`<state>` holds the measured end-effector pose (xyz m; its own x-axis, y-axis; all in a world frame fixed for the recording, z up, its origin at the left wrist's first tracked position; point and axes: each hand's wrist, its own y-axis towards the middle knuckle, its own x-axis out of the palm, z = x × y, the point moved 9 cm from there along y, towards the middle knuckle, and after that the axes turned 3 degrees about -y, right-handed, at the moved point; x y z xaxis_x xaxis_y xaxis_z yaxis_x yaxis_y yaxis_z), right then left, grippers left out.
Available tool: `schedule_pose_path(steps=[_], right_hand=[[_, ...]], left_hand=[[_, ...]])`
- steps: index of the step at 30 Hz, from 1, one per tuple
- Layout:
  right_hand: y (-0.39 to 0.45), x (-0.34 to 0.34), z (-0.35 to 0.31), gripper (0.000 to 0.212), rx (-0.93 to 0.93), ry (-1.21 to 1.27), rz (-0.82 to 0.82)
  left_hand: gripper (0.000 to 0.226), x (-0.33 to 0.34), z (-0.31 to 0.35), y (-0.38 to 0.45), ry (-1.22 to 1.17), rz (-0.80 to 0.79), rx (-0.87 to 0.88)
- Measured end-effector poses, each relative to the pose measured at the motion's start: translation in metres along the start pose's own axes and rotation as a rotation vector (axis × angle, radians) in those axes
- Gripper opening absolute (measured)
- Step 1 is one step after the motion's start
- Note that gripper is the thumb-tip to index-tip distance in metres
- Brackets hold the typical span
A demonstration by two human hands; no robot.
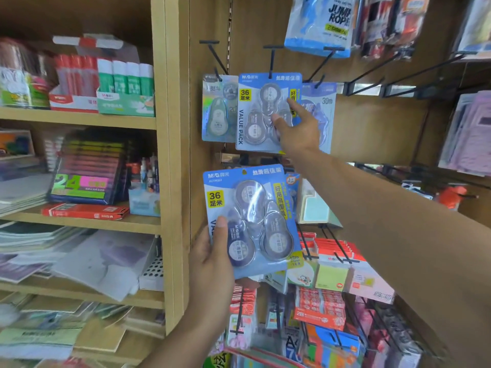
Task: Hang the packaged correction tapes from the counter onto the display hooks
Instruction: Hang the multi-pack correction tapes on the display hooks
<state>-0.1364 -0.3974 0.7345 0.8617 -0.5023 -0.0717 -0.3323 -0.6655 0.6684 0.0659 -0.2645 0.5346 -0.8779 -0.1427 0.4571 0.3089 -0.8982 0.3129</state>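
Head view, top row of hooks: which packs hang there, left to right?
Single-tape pack → 36 value pack, touched by the right hand → 30m pack.

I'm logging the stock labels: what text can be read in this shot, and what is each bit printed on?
"M&G", "36", "VALUE PACK": hanging pack touched by the right hand.
"M&G", "36": held pack gripped by the left hand.
"30m": pack on the right hook.
"JUMP ROP": blue bag above, cut off.
"24": colour-pen box on the shelf.
"M&G": glue-stick box.
"2B": red packs lower down.
Chinese characters and other small print: too blurred to read.
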Motion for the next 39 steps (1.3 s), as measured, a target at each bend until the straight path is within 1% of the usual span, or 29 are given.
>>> schedule_pose_path(steps=[4, 7, 9, 12, 14, 15, 17, 20, 21, 22, 24, 26, 28, 30, 33, 36, 39], right_hand=[[0.001, -0.002, 0.004, 0.062, 0.021, -0.028, -0.090], [-0.004, -0.006, 0.008, 0.064, 0.022, -0.071, -0.158], [-0.008, -0.014, 0.010, 0.063, 0.025, -0.115, -0.168], [-0.021, -0.036, 0.009, 0.054, 0.003, -0.135, -0.087], [-0.035, -0.049, 0.009, 0.048, 0.003, -0.047, -0.077], [-0.045, -0.054, 0.008, 0.042, 0.011, 0.020, -0.097], [-0.068, -0.058, 0.006, 0.030, 0.022, 0.107, -0.190], [-0.107, -0.060, 0.001, 0.026, -0.009, 0.053, -0.336], [-0.117, -0.061, 0.000, 0.027, -0.026, 0.043, -0.364], [-0.124, -0.061, 0.000, 0.033, -0.041, 0.033, -0.385], [-0.130, -0.058, -0.001, 0.054, -0.076, 0.008, -0.414], [-0.127, -0.055, -0.007, 0.062, -0.142, 0.018, -0.403], [-0.111, -0.053, -0.014, 0.063, -0.171, 0.053, -0.337], [-0.092, -0.048, -0.019, 0.062, -0.185, 0.080, -0.288], [-0.062, -0.032, -0.024, 0.061, -0.170, 0.097, -0.275], [-0.040, -0.020, -0.027, 0.063, -0.163, 0.075, -0.245], [-0.031, -0.015, -0.019, 0.063, -0.158, 0.055, -0.206]], left_hand=[[0.023, 0.008, 0.000, -0.002, 0.009, -0.010, -0.011], [0.026, 0.015, -0.004, -0.005, -0.015, -0.011, -0.078], [0.026, 0.023, -0.003, -0.009, -0.017, -0.032, -0.099], [0.027, 0.033, 0.001, -0.011, -0.040, -0.042, -0.112], [0.026, 0.037, 0.004, -0.009, -0.057, -0.039, -0.111], [0.025, 0.039, 0.005, -0.008, -0.062, -0.034, -0.105], [0.025, 0.043, 0.008, -0.007, -0.071, -0.027, -0.092], [0.025, 0.049, 0.012, 0.001, -0.090, 0.000, -0.070], [0.026, 0.052, 0.016, 0.005, -0.098, 0.013, -0.062], [0.027, 0.055, 0.020, 0.012, -0.107, 0.021, -0.052], [0.031, 0.066, 0.031, 0.026, -0.130, 0.015, -0.026], [0.031, 0.076, 0.045, 0.044, -0.154, 0.007, 0.020], [0.031, 0.087, 0.059, 0.061, -0.158, -0.027, 0.075], [0.043, 0.098, 0.071, 0.079, -0.155, -0.077, 0.151], [0.059, 0.106, 0.084, 0.105, -0.094, -0.103, 0.251], [0.068, 0.110, 0.091, 0.127, -0.055, -0.127, 0.247], [0.061, 0.115, 0.089, 0.141, 0.023, -0.163, 0.238]])
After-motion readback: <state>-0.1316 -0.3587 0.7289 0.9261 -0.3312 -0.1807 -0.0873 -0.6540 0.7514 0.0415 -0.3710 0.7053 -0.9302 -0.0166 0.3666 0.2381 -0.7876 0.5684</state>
